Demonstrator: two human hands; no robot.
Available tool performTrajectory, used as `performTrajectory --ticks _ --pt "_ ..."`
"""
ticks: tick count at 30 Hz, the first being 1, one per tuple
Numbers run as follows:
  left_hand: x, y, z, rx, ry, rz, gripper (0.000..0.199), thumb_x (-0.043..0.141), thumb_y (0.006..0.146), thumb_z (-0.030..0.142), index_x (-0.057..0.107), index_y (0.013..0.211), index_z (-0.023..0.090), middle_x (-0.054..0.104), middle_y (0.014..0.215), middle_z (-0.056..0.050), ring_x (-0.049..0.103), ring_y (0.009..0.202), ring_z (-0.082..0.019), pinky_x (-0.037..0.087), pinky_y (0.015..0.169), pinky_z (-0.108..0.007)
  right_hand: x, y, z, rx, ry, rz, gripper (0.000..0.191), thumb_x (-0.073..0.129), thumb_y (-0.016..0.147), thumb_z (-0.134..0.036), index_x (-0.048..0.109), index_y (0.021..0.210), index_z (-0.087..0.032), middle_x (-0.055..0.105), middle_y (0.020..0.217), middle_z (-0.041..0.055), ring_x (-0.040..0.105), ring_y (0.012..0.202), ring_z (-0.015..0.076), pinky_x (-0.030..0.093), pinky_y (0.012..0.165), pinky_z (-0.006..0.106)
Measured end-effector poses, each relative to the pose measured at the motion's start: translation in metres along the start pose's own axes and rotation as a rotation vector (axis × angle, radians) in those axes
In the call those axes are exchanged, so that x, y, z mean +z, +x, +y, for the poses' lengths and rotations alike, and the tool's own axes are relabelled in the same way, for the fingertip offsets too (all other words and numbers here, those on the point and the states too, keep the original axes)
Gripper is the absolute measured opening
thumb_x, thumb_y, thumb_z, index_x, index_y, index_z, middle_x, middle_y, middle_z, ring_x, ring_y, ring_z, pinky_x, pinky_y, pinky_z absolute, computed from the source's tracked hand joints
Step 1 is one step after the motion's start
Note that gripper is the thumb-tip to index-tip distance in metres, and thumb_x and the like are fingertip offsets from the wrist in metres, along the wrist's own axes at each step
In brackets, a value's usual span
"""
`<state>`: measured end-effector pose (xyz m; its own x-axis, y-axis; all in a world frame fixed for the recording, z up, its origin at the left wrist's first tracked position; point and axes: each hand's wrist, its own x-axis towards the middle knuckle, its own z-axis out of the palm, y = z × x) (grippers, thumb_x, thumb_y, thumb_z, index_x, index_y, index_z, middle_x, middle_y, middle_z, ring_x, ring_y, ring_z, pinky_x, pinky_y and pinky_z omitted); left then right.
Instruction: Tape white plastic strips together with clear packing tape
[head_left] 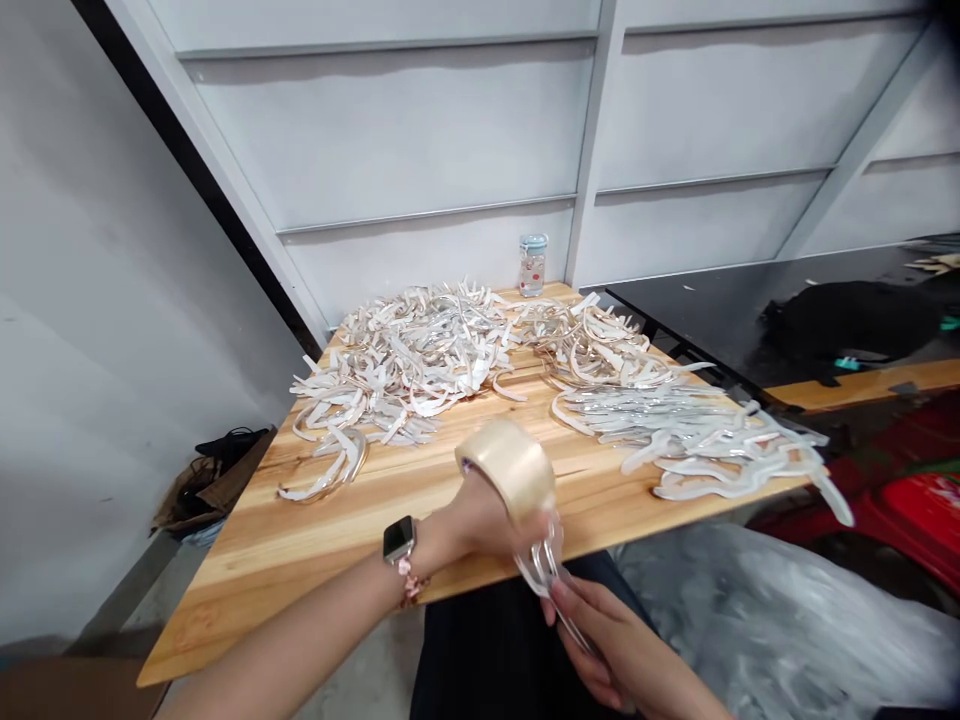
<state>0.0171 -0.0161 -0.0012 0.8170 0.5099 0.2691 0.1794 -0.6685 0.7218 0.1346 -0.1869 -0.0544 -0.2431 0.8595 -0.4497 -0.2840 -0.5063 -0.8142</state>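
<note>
My left hand (491,520), with a smartwatch on its wrist, is closed on a wide roll of clear packing tape (517,465) just above the table's front edge. Motion smears its fingertips. They meet the upper end of a small bundle of clear plastic strips (544,560). Lower down, my right hand (607,640) pinches the same bundle between thumb and fingers, over my lap. Whether tape is on the bundle I cannot make out.
On the wooden table (300,560) lie a large tangled heap of strips (427,350), a second heap (592,340), and strips laid side by side (697,430). A lidded jar (533,268) stands at the back. A clear plastic bag (772,620) lies beside my right leg.
</note>
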Motion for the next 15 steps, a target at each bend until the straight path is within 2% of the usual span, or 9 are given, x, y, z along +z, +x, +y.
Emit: performTrajectory --ticks 2,4,5,6,9,10,11,12,15 --pt "-0.012 0.009 -0.01 -0.243 -0.335 0.245 0.043 0.044 0.085 0.053 0.065 0.093 0.015 0.069 0.091 -0.013 0.065 0.094 -0.03 0.05 0.095 -0.047 0.0 0.002 -0.003 -0.014 0.021 0.012 0.063 0.059 0.074 -0.083 0.05 0.083 -0.021 0.031 0.039 -0.0154 0.015 0.031 0.0026 0.012 0.032 0.018" --pt "-0.021 0.012 -0.014 -0.353 -0.484 0.394 0.054 0.034 0.088 0.057 0.063 0.101 0.014 0.069 0.097 -0.015 0.066 0.097 -0.031 0.05 0.094 -0.048 -0.002 0.003 -0.002 -0.007 0.029 0.01 0.063 0.06 0.074 -0.083 0.051 0.082 -0.021 0.029 0.038 -0.0157 0.012 0.031 0.0022 0.01 0.033 0.018" --pt "-0.022 0.011 -0.013 -0.345 -0.482 0.404 0.053 0.039 0.086 0.058 0.064 0.103 0.014 0.07 0.099 -0.015 0.065 0.1 -0.031 0.049 0.097 -0.048 -0.002 0.003 -0.002 0.001 0.025 0.006 0.063 0.06 0.073 -0.083 0.052 0.082 -0.021 0.028 0.037 -0.0158 0.012 0.031 0.0022 0.009 0.033 0.019" --pt "-0.021 0.009 -0.01 -0.307 -0.44 0.353 0.048 0.049 0.081 0.056 0.066 0.101 0.016 0.071 0.1 -0.014 0.065 0.1 -0.031 0.047 0.1 -0.047 -0.003 0.003 -0.002 0.011 0.02 0.002 0.064 0.061 0.072 -0.083 0.052 0.082 -0.021 0.028 0.037 -0.0158 0.012 0.03 0.0022 0.009 0.032 0.019" --pt "-0.01 0.002 0.004 -0.14 -0.26 -0.004 0.02 0.072 0.061 0.036 0.07 0.077 0.024 0.072 0.083 -0.007 0.064 0.097 -0.032 0.042 0.107 -0.044 -0.004 0.0 -0.003 0.047 -0.001 -0.004 0.066 0.061 0.069 -0.085 0.053 0.082 -0.021 0.029 0.036 -0.0154 0.014 0.03 0.0029 0.009 0.032 0.019" --pt "-0.006 0.002 0.007 -0.106 -0.238 -0.082 0.015 0.074 0.057 0.031 0.068 0.068 0.025 0.071 0.077 -0.006 0.064 0.096 -0.033 0.04 0.109 -0.044 -0.003 -0.001 -0.003 0.055 -0.004 -0.004 0.066 0.061 0.069 -0.085 0.053 0.082 -0.021 0.029 0.036 -0.0153 0.014 0.03 0.0031 0.009 0.032 0.02" --pt "-0.003 0.003 0.008 -0.085 -0.232 -0.104 0.013 0.074 0.054 0.028 0.067 0.064 0.025 0.07 0.075 -0.006 0.064 0.098 -0.034 0.038 0.111 -0.045 -0.002 -0.002 -0.003 0.057 -0.002 0.001 0.066 0.061 0.069 -0.085 0.053 0.082 -0.021 0.029 0.036 -0.0152 0.013 0.031 0.0032 0.008 0.032 0.02" --pt "-0.002 0.005 0.008 -0.085 -0.252 -0.064 0.013 0.074 0.054 0.028 0.067 0.065 0.024 0.07 0.076 -0.006 0.063 0.1 -0.034 0.037 0.113 -0.045 -0.001 -0.003 -0.002 0.049 0.002 0.011 0.065 0.06 0.07 -0.085 0.052 0.082 -0.022 0.029 0.037 -0.0152 0.013 0.031 0.0032 0.008 0.033 0.02" --pt "-0.008 0.013 -0.002 -0.193 -0.408 0.274 0.032 0.066 0.068 0.045 0.069 0.085 0.019 0.071 0.088 -0.011 0.064 0.102 -0.033 0.042 0.107 -0.048 0.003 -0.003 0.002 0.008 0.011 0.034 0.064 0.059 0.072 -0.084 0.051 0.081 -0.022 0.029 0.037 -0.0148 0.014 0.032 0.0031 0.009 0.033 0.02"
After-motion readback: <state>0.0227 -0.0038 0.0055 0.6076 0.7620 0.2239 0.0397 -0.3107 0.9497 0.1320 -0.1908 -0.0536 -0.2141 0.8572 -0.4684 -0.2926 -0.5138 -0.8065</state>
